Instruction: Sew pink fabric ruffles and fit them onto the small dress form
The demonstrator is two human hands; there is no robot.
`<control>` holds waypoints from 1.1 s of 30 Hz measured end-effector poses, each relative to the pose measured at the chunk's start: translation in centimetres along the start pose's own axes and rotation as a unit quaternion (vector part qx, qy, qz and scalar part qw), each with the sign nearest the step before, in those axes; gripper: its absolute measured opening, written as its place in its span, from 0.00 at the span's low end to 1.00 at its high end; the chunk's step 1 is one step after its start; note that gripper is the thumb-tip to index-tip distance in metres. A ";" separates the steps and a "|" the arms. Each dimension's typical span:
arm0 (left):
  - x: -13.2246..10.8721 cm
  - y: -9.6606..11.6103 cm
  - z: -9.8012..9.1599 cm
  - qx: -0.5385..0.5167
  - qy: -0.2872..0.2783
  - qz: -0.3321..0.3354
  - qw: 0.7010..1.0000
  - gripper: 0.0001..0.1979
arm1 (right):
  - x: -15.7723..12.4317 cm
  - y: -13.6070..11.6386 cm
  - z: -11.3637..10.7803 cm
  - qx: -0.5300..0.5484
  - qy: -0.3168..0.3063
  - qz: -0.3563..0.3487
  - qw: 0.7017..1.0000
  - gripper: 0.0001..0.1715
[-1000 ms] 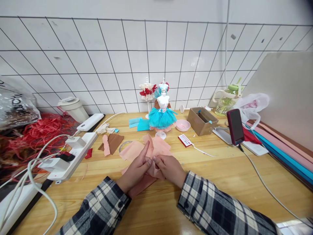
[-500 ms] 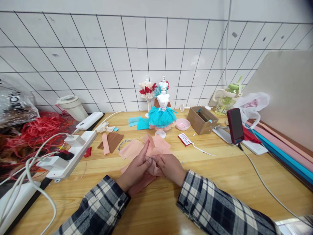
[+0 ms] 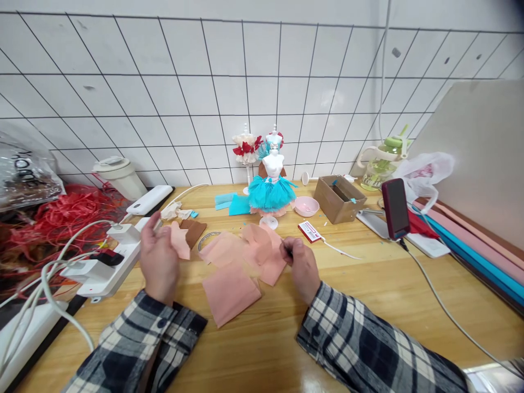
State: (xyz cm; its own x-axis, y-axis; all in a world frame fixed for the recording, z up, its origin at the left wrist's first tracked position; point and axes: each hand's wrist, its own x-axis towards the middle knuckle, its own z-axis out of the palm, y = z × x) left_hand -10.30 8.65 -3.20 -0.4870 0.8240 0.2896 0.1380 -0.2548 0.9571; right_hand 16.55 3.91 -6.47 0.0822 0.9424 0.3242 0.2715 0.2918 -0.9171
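My left hand [image 3: 160,265] is raised beside the power strip, its fingers loosely curled and apart, slightly blurred. Just to its right is a peach paper piece [image 3: 180,241] with an uneven edge, over brown paper [image 3: 194,233]; whether the hand touches it is unclear. My right hand [image 3: 302,267] is closed in a pinch at the right edge of the peach sheets [image 3: 262,248]; what its fingertips hold is too small to make out. A square of peach paper [image 3: 231,295] lies flat between the hands. Behind it is a ring-shaped tape roll [image 3: 204,240], partly covered by paper.
Small dress forms, one in a turquoise skirt [image 3: 272,194], stand by the tiled wall. Near them are a pink bowl [image 3: 306,206], cardboard box [image 3: 339,199] and red-white packet [image 3: 310,231]. A phone [image 3: 395,210] stands right; the power strip [image 3: 114,267] and cables lie left.
My hands were together over the peach paper and have moved apart, left hand to the left, right hand slightly right. The peach piece on the brown paper looks wider; the square is uncovered.
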 end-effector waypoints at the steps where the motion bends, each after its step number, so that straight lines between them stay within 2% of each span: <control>1: 0.8 -0.3 -0.8 0.049 0.045 0.026 0.997 0.25 | 0.2 -0.1 -0.3 0.002 0.025 -0.008 1.000 0.34; 3: 1.9 -1.0 -2.1 0.107 0.055 0.043 0.992 0.27 | 0.5 -0.1 -0.7 -0.020 0.047 -0.013 0.999 0.30; 4: 2.3 -1.4 -2.5 0.126 0.054 0.039 0.990 0.29 | 0.7 -0.1 -0.8 -0.037 0.038 -0.014 0.998 0.28; 6: 2.7 -2.3 -2.7 0.134 0.032 0.043 0.990 0.31 | 1.0 -0.1 -0.9 -0.082 -0.011 -0.004 0.997 0.25; 8: 3.0 -3.0 -2.6 0.152 0.053 0.080 0.984 0.30 | 1.2 -0.1 -0.7 -0.150 -0.065 0.022 0.986 0.22; 10: 3.1 -3.4 -2.5 0.198 0.082 0.121 0.969 0.27 | 1.2 -0.1 -0.4 -0.236 -0.106 0.062 0.964 0.24; 13: 2.9 -3.0 -2.3 0.337 0.069 0.182 0.921 0.21 | 1.2 0.0 -0.2 -0.346 -0.153 0.100 0.920 0.32; 15: 2.3 -2.2 -2.1 0.406 0.070 0.247 0.877 0.20 | 1.2 0.1 -0.3 -0.393 -0.181 0.103 0.896 0.28; 16: 1.8 -1.8 -1.9 0.408 0.059 0.284 0.866 0.21 | 1.2 0.2 -0.3 -0.410 -0.190 0.098 0.887 0.23; 17: 1.2 -1.5 -1.7 0.392 0.011 0.319 0.863 0.20 | 1.2 0.3 -0.4 -0.421 -0.196 0.090 0.881 0.18; 18: 0.6 -1.2 -1.4 0.377 -0.083 0.346 0.855 0.20 | 1.1 0.4 -0.4 -0.429 -0.198 0.080 0.878 0.15; 19: 0.0 -1.1 -1.0 0.370 -0.195 0.357 0.835 0.21 | 1.1 0.5 -0.5 -0.432 -0.194 0.070 0.878 0.13; 20: -0.5 -1.2 -0.6 0.379 -0.297 0.354 0.802 0.23 | 1.1 0.6 -0.5 -0.431 -0.188 0.062 0.881 0.12; 21: -1.0 -1.4 -0.3 0.402 -0.366 0.339 0.768 0.27 | 1.2 0.8 -0.6 -0.425 -0.180 0.055 0.885 0.12; 22: -1.4 -1.6 0.1 0.427 -0.404 0.319 0.744 0.32 | 1.2 0.9 -0.6 -0.414 -0.173 0.051 0.892 0.12; 23: -1.6 -1.9 0.3 0.446 -0.416 0.299 0.734 0.33 | 1.3 1.1 -0.6 -0.399 -0.166 0.052 0.900 0.10; 25: -1.7 -2.4 0.6 0.461 -0.425 0.279 0.727 0.23 | 1.5 1.4 -0.6 -0.349 -0.151 0.063 0.923 0.08; 27: -1.4 -2.5 0.6 0.454 -0.407 0.277 0.743 0.12 | 1.7 1.7 -0.4 -0.257 -0.138 0.074 0.954 0.05; 28: -1.2 -2.5 0.6 0.441 -0.386 0.274 0.762 0.10 | 1.8 1.8 -0.3 -0.192 -0.134 0.074 0.969 0.05; 30: -0.8 -2.3 0.4 0.389 -0.316 0.245 0.830 0.10 | 1.8 1.8 0.1 -0.035 -0.133 0.073 0.988 0.08; 31: -0.8 -2.2 0.4 0.342 -0.274 0.214 0.873 0.11 | 1.8 1.8 0.3 0.047 -0.134 0.079 0.987 0.11; 33: -1.0 -1.9 0.5 0.187 -0.201 0.115 0.955 0.13 | 1.5 1.6 0.6 0.188 -0.139 0.122 0.965 0.17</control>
State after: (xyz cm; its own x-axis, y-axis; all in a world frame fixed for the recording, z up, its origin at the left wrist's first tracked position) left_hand -9.63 8.63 -5.28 -0.0473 0.9147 0.4013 0.5365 -0.3157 0.7827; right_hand 16.50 5.92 -7.58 -0.1751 0.9826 0.0617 -0.0952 0.0455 -0.9944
